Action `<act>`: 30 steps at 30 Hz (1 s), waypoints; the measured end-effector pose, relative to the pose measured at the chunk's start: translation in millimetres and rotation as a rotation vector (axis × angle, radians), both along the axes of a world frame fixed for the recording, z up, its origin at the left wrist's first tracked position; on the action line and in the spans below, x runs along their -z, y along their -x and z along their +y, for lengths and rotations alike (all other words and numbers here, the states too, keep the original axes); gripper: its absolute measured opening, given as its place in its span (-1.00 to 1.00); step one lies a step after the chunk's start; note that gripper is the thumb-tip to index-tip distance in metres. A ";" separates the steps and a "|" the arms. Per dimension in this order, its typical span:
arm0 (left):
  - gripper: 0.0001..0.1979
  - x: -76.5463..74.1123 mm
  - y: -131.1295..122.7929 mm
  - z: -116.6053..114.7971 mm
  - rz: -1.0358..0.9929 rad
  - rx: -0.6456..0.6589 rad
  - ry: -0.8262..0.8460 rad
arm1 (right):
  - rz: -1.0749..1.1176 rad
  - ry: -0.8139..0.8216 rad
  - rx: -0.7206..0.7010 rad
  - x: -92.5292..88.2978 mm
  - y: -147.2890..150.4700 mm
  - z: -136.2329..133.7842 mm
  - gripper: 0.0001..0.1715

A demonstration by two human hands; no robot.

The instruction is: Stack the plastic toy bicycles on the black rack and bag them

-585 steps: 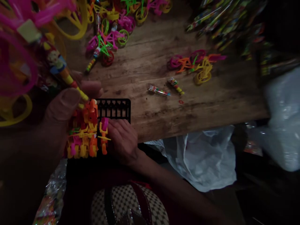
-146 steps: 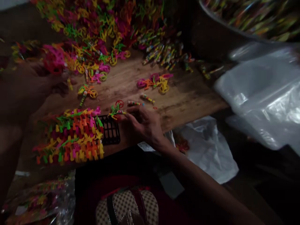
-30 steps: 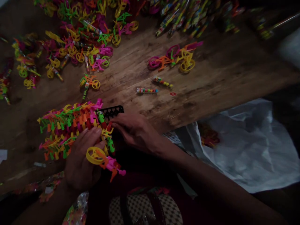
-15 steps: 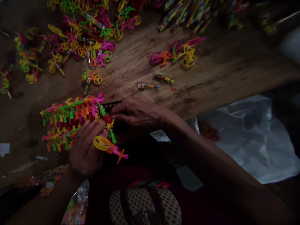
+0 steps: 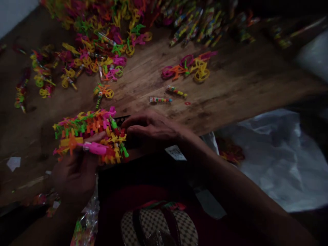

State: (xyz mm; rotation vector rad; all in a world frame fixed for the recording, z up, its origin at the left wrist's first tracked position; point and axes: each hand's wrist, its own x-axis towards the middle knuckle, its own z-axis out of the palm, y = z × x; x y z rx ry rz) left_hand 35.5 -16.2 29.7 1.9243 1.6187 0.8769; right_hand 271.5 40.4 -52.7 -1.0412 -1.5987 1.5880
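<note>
A black basket with a perforated edge (image 5: 122, 119) sits at the table's near side, filled with rows of small bright plastic toys (image 5: 88, 123) in green, orange, yellow and pink. My left hand (image 5: 77, 174) is closed on one plastic toy (image 5: 96, 148), with a pink body and orange and yellow parts, over the front rows. Its grip is partly blurred. My right hand (image 5: 151, 128) is curled at the basket's right end, thumb and fingers close to a red piece; its fingertips are partly hidden in the dark.
Wheeled plastic toys (image 5: 84, 58) lie heaped at the back left. Candy-filled tubes (image 5: 194, 27) are piled at the back. Two loose tubes (image 5: 160, 100) and a few joined toys (image 5: 179, 70) lie mid-table. A white plastic bag (image 5: 276, 157) is at the right, below the table edge.
My left hand has moved left and turned, lifting off the rows; the toy in it now points across them. My right hand stays at the basket's end. The whole view has shifted slightly.
</note>
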 end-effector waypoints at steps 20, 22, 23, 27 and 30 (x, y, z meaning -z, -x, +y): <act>-0.57 -19.4 -47.3 60.9 0.037 0.054 -0.007 | 0.542 -0.159 0.660 -57.5 77.7 -1.6 -0.87; -0.56 -29.5 -45.9 66.6 0.123 0.161 0.029 | 0.569 -0.095 0.654 -53.7 67.0 -0.3 -0.81; -0.57 -34.8 -43.5 69.4 0.151 0.225 0.053 | 0.555 -0.084 0.643 -50.5 59.3 0.0 -0.78; -0.65 -47.8 -28.9 81.0 0.184 0.278 0.109 | 0.402 -0.056 0.599 -31.2 21.5 -1.1 -0.66; -0.60 -39.0 -23.7 93.1 0.222 0.311 -0.030 | 0.342 0.048 0.584 -16.8 1.9 -3.4 -0.57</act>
